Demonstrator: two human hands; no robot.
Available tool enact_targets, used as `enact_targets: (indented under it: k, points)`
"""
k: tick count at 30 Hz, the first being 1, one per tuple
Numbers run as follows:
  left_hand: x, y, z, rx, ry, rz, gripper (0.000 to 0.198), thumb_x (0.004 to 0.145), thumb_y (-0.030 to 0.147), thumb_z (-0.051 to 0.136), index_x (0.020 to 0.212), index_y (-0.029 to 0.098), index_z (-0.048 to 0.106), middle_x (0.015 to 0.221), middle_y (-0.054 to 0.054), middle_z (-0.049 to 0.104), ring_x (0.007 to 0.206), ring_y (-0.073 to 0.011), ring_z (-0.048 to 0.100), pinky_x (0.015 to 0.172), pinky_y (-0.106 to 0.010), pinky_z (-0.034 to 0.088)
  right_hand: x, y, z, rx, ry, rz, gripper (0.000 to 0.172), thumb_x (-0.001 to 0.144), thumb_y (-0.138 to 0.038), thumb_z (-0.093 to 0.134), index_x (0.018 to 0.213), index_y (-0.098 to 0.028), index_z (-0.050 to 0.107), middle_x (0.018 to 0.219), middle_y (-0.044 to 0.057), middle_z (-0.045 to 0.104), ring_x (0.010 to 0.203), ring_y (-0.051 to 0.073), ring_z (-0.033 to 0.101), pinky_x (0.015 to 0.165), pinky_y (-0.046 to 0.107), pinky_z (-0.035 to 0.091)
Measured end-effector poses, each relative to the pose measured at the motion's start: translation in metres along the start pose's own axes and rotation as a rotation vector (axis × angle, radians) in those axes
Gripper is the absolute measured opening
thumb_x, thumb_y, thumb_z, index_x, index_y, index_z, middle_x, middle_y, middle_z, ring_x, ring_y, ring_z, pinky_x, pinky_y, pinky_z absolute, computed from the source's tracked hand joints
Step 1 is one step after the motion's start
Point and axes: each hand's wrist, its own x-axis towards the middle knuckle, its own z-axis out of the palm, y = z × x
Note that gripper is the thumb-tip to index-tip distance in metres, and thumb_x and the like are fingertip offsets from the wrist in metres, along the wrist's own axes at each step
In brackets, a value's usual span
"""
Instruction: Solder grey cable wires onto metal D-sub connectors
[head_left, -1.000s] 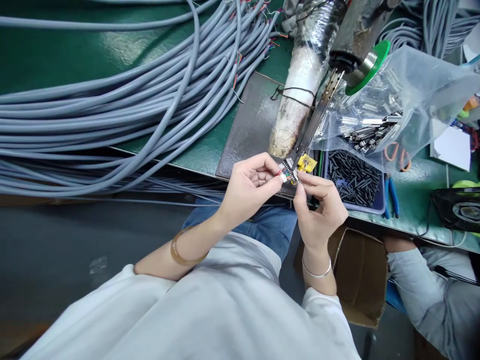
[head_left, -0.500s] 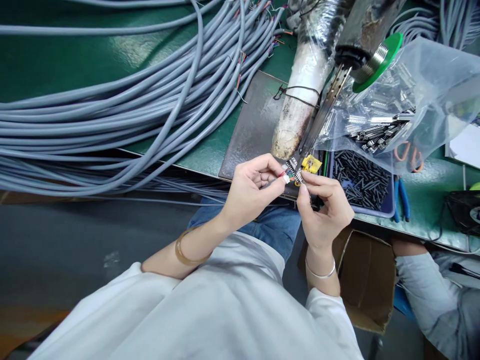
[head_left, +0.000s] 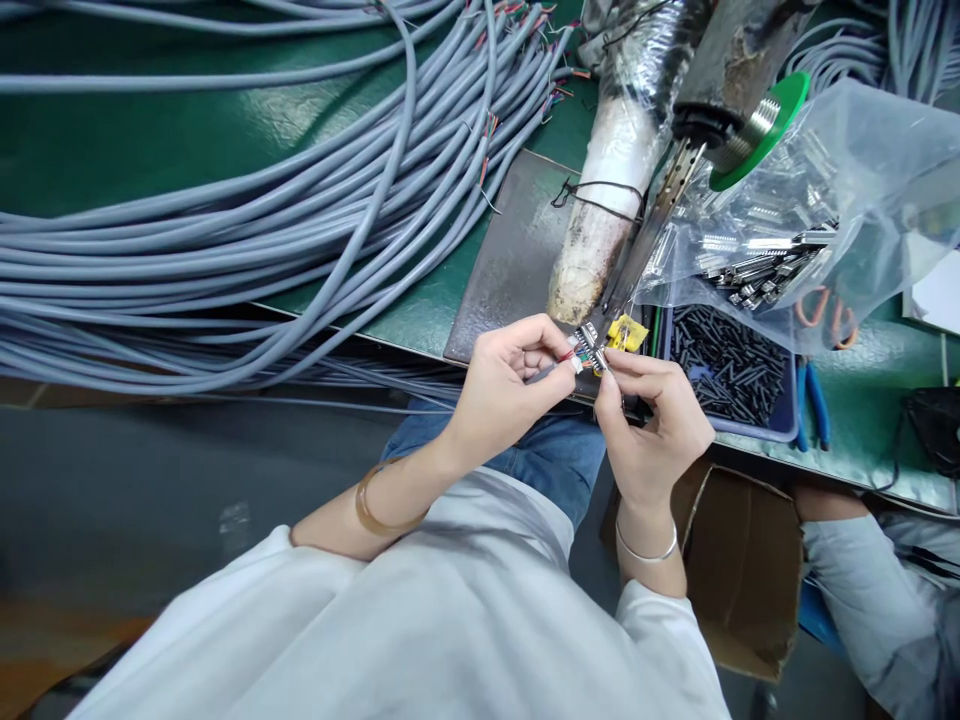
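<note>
Little had shifted: the left hand [head_left: 514,380] pinched coloured wires [head_left: 585,359], the right hand [head_left: 654,430] the connector [head_left: 592,344], keeping both together near the soldering iron [head_left: 664,205].

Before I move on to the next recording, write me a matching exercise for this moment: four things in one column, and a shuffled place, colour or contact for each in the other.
Things
1. Left hand
2. Right hand
3. Spool
4. Blue-handled tool

Descriptions
A. Green and silver in colour
B. Fingertips at the metal connector, on its right side in the picture
C. Lying just right, in the picture, of the tray of black pieces
D. Fingertips pinched at the coloured wires

Pairs: 1-D, 2-B, 3-A, 4-C
</note>
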Motion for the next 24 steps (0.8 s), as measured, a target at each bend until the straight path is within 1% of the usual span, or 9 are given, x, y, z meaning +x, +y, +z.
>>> enact_targets:
  k: [3, 7, 12, 15, 18, 21, 24]
  points:
    - [-0.001, -0.001, 0.001, 0.015, 0.023, -0.006, 0.013, 0.075, 0.014, 0.072, 0.072, 0.015, 0.060, 0.070, 0.002, 0.061, 0.055, -0.0049, 0.053, 0.050, -0.015, 0.041, 0.001, 0.000, 0.001, -0.040, -0.004, -0.011, 0.016, 0.086, -0.010, 0.072, 0.087, -0.024, 0.064, 0.095, 0.001, 0.077, 0.089, 0.016, 0.075, 0.078, 0.032, 0.063]
    - [-0.003, 0.001, 0.003, 0.025, 0.031, 0.043, 0.012, 0.076, 0.015, 0.073, 0.073, 0.016, 0.061, 0.072, 0.001, 0.063, 0.059, -0.0061, 0.056, 0.056, -0.017, 0.045, 0.005, -0.003, 0.000, -0.062, 0.026, -0.024, 0.017, 0.084, -0.010, 0.076, 0.087, -0.024, 0.067, 0.095, 0.000, 0.077, 0.089, 0.016, 0.075, 0.080, 0.032, 0.063]
    - [-0.003, 0.003, 0.003, 0.037, 0.036, 0.053, 0.012, 0.075, 0.016, 0.074, 0.073, 0.016, 0.062, 0.071, 0.001, 0.064, 0.059, -0.0070, 0.057, 0.056, -0.017, 0.047, 0.007, -0.008, -0.003, -0.097, 0.003, -0.037, 0.017, 0.084, -0.011, 0.076, 0.089, -0.025, 0.068, 0.097, 0.001, 0.077, 0.088, 0.016, 0.075, 0.078, 0.031, 0.063]
    - [-0.002, 0.002, 0.000, 0.001, 0.014, 0.015, 0.014, 0.075, 0.016, 0.074, 0.073, 0.016, 0.061, 0.070, 0.001, 0.063, 0.056, -0.0060, 0.055, 0.051, -0.016, 0.044, 0.004, -0.007, -0.004, -0.112, -0.002, -0.056, 0.018, 0.084, -0.010, 0.075, 0.085, -0.024, 0.064, 0.099, 0.002, 0.078, 0.089, 0.016, 0.075, 0.077, 0.029, 0.063]
    - [-0.001, -0.001, -0.002, -0.034, -0.020, -0.051, 0.014, 0.075, 0.015, 0.073, 0.072, 0.016, 0.060, 0.069, 0.002, 0.062, 0.052, -0.0044, 0.051, 0.046, -0.015, 0.039, 0.000, -0.005, -0.003, -0.146, -0.038, -0.077, 0.019, 0.085, -0.010, 0.072, 0.082, -0.024, 0.059, 0.100, 0.003, 0.078, 0.088, 0.015, 0.076, 0.077, 0.027, 0.062]
    - [-0.001, -0.002, -0.002, -0.055, -0.040, -0.092, 0.015, 0.073, 0.014, 0.073, 0.072, 0.015, 0.059, 0.070, 0.002, 0.062, 0.050, -0.0038, 0.051, 0.045, -0.015, 0.039, -0.004, -0.004, -0.003, -0.155, -0.060, -0.098, 0.017, 0.086, -0.011, 0.071, 0.084, -0.024, 0.059, 0.099, 0.003, 0.079, 0.088, 0.015, 0.076, 0.077, 0.027, 0.061]
    - [-0.002, -0.002, -0.003, -0.088, -0.064, -0.122, 0.018, 0.070, 0.014, 0.076, 0.069, 0.015, 0.058, 0.067, 0.002, 0.062, 0.048, -0.0033, 0.050, 0.044, -0.015, 0.039, -0.007, -0.003, -0.006, -0.122, -0.020, -0.085, 0.015, 0.087, -0.011, 0.070, 0.090, -0.024, 0.062, 0.098, 0.002, 0.079, 0.088, 0.016, 0.077, 0.076, 0.027, 0.063]
